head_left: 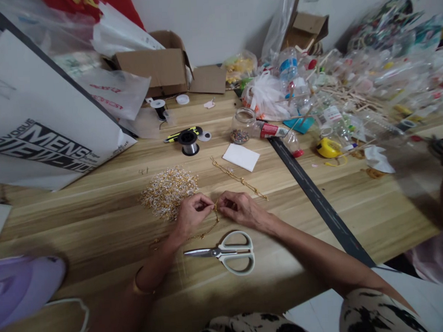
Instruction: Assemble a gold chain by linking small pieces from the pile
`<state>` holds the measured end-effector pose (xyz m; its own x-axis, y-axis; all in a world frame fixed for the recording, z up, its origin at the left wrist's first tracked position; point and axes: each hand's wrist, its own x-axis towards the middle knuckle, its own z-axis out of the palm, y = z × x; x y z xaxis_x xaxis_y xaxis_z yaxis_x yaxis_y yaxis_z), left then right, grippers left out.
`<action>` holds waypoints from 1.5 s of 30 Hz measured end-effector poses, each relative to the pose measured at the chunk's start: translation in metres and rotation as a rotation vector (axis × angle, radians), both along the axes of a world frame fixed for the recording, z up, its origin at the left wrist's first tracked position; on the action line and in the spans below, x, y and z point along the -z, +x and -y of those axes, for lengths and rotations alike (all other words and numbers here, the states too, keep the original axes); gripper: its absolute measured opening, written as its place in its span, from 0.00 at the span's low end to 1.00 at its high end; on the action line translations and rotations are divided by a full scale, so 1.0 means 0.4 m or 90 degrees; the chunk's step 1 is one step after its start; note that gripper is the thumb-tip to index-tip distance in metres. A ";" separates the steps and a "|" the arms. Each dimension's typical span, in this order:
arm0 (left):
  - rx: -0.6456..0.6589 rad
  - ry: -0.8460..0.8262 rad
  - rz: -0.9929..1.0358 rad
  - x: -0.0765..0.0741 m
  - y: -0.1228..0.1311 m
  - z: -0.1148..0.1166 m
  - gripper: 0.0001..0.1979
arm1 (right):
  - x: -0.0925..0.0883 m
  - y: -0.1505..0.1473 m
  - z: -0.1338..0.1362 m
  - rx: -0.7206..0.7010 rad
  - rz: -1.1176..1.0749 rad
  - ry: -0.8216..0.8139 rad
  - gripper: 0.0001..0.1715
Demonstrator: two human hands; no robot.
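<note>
My left hand [193, 212] pinches a thin gold chain [210, 229], which trails down from the fingertips and back under the left wrist. Right beside it, my right hand [241, 208] is closed in a pinch at the same end of the chain. Against the left hand's far side lies a heap of small gold and clear pieces [169, 190]. A second gold chain [240, 177] stretches across the wood beyond the right hand. Scissors [225, 253] with pale handles lie slightly open nearer to me, blades pointing left.
Beyond the hands are a wire spool [189, 143], a yellow-black cutter [174, 136], a jar of beads [244, 128] and folded white paper [241, 157]. A dark strip [314, 196] crosses the table. Plastic bottles crowd the right; a paper bag [39, 120] stands left. Another person's arm shows far right.
</note>
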<state>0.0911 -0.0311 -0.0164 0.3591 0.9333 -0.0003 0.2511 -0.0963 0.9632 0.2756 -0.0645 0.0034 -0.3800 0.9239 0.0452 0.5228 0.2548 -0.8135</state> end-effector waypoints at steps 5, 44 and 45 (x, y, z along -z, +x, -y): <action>0.001 -0.016 0.010 -0.002 0.001 -0.001 0.03 | -0.002 -0.007 0.004 0.024 -0.028 0.004 0.05; -0.028 -0.084 0.055 0.004 0.004 -0.004 0.08 | 0.018 -0.021 0.004 0.058 -0.063 0.010 0.06; -0.027 -0.086 0.058 0.005 0.004 -0.004 0.08 | 0.017 -0.020 0.006 0.055 -0.067 0.010 0.06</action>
<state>0.0929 -0.0295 -0.0185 0.3234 0.9414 -0.0961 0.1636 0.0444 0.9855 0.2675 -0.0670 -0.0036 -0.2920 0.9516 0.0954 0.4554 0.2261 -0.8611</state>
